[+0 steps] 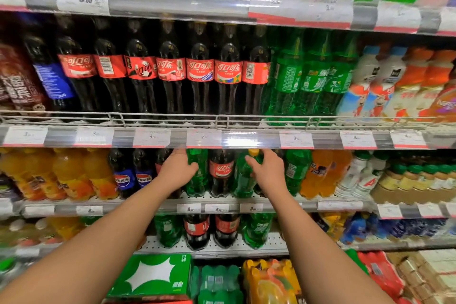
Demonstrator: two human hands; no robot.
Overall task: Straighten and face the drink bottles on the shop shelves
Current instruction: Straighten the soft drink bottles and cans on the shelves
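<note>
Both arms reach to the third shelf (222,201) from the top. My left hand (176,170) wraps its thumb and fingers round a green bottle (198,175). A dark cola bottle with a red label (221,171) stands upright between the two hands. My right hand (267,171) grips a second green bottle with a yellow cap (243,175), which leans to the left. What lies behind the hands is hidden.
Blue-labelled cola bottles (130,175) and orange drinks (71,172) stand left of the hands, more green (296,170) and orange bottles (320,170) right. A wire rail (222,118) fronts the cola row (172,74) above. Lower shelves hold bottles and multipacks (153,276).
</note>
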